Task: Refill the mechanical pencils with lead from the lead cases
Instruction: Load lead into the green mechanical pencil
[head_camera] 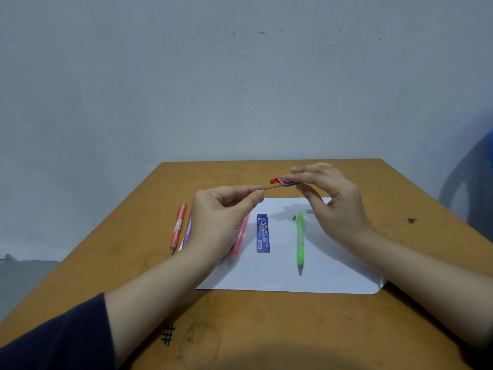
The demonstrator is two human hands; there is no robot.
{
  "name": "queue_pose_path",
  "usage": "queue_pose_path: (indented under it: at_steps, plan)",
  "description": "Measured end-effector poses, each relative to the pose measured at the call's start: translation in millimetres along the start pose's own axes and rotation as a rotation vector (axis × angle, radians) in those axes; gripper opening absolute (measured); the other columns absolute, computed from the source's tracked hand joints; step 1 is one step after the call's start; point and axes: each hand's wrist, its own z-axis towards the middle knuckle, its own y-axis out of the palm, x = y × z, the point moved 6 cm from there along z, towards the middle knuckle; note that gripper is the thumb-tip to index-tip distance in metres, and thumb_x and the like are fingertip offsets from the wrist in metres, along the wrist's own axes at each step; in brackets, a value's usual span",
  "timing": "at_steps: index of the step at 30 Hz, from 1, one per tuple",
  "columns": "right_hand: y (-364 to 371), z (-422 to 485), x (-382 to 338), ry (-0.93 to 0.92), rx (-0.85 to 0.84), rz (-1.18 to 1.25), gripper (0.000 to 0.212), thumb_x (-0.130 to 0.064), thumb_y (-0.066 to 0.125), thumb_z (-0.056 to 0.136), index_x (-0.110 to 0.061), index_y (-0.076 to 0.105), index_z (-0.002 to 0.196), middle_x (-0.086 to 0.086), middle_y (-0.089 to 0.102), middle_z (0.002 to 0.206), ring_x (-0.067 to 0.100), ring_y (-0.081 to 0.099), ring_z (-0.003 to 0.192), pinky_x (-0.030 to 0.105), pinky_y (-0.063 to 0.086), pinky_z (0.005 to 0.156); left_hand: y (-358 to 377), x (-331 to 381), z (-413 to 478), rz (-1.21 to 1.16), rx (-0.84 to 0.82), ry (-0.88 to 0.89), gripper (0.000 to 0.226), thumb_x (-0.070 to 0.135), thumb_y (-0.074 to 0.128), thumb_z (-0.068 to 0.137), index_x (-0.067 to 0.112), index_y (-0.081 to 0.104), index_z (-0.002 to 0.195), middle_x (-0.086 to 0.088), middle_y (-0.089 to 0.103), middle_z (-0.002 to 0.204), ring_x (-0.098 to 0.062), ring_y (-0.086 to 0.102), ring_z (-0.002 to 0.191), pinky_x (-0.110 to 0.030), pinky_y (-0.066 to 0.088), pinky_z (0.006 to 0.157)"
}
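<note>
Head view, mid-frame: what do the hands hold?
— Left hand (pixel 221 217) pinches a thin lead (pixel 272 187); right hand (pixel 333 204) grips the red lead case (pixel 282 180) it runs into.
— And lower down?
— Blue lead case (pixel 263 233) and green pencil (pixel 300 241) lie on the paper (pixel 280 276).

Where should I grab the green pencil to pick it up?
Pinch the green pencil at the middle of its barrel, coming straight down from above. It lies flat on the white paper, tip toward you, with bare paper along both long sides, so finger and thumb should fit there easily.
</note>
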Motion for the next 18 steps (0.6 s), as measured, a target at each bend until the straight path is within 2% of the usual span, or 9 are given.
queue_pose_path:
  at_steps: [4,9,14,18]
  plan:
    - [-2,0,3,0.06,-0.004,0.032,0.029,-0.005,0.058,0.087,-0.025,0.069,0.105,-0.006,0.067,0.106,0.008,0.056,0.108,0.018,0.042,0.094,-4,4,0,-0.022,0.053,0.058,0.012,0.013,0.073,0.08,0.013,0.076,0.092,0.003,0.075,0.082,-0.006,0.07,0.082,-0.014,0.052,0.067]
    - [0,0,7,0.127,-0.017,0.1,0.033,-0.004,0.059,0.088,-0.032,0.066,0.105,-0.014,0.065,0.108,0.007,0.058,0.108,0.024,0.045,0.093,-11,12,3,-0.05,0.078,0.125,0.009,0.015,0.069,0.083,0.012,0.073,0.091,0.003,0.075,0.085,-0.01,0.071,0.085,-0.02,0.055,0.075]
    - [7,-3,11,0.202,-0.116,0.139,0.038,0.0,0.061,0.088,-0.031,0.063,0.11,-0.006,0.062,0.111,-0.001,0.056,0.106,0.011,0.042,0.09,-19,20,7,-0.194,0.129,0.146,0.007,0.001,0.057,0.091,0.004,0.062,0.087,-0.004,0.075,0.088,-0.016,0.072,0.088,-0.022,0.056,0.078]
    - [10,-3,14,0.223,-0.141,0.081,0.046,-0.001,0.062,0.087,-0.037,0.058,0.114,-0.012,0.06,0.111,-0.002,0.054,0.105,0.012,0.04,0.092,-22,20,11,-0.307,0.114,0.083,0.006,0.002,0.049,0.095,0.002,0.054,0.091,-0.009,0.075,0.088,-0.022,0.072,0.087,-0.026,0.057,0.079]
